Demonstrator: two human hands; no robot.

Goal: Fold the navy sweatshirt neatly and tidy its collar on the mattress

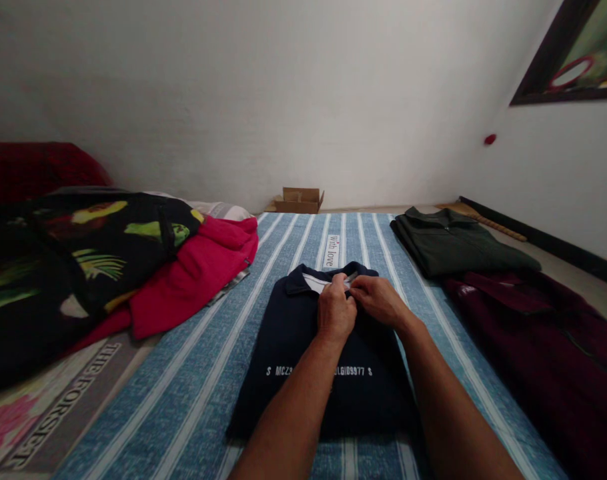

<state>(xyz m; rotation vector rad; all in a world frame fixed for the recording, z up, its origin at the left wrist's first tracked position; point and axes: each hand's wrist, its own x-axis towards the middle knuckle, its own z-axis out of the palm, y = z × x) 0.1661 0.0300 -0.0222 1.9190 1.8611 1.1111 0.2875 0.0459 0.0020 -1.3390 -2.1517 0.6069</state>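
One folded navy shirt lies on a blue striped cloth, its collar pointing away from the person. The left hand and right hand pinch the collar's front, fingers bent in close together. To the right I see dark green and maroon garments; left, a pink garment partly under a black patterned one.
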